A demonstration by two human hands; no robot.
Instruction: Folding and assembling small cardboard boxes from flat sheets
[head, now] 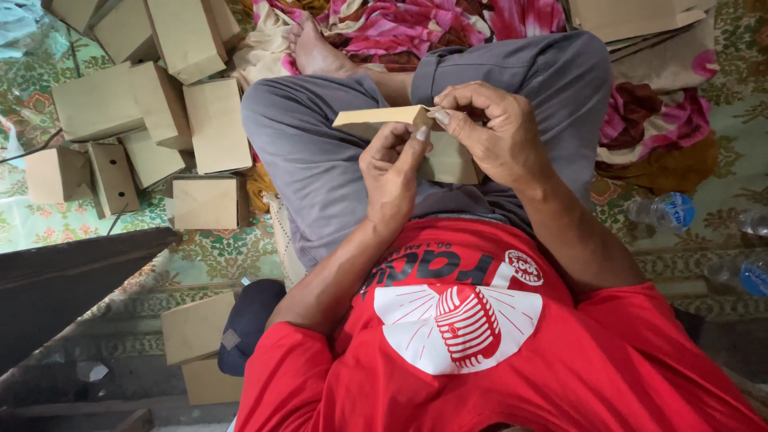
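Patterned floor mat (200, 256) under cardboard boxes (160, 112)

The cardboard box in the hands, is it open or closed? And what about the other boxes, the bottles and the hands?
Cardboard box: unfinished, one end flap being folded.
Left hand: gripping the box from below.
Right hand: pinching the box's flap.
Pile of boxes: folded, closed, lying jumbled on the floor.
Flat cardboard blanks: unfolded, stacked.
Plastic bottles: lying on their sides, caps hard to see.

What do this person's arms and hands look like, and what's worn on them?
Both arms are bare from above the elbow down, under the short sleeves of a red T-shirt. The left hand and right hand wear no gloves, rings or watch. The fingernails are fairly long.
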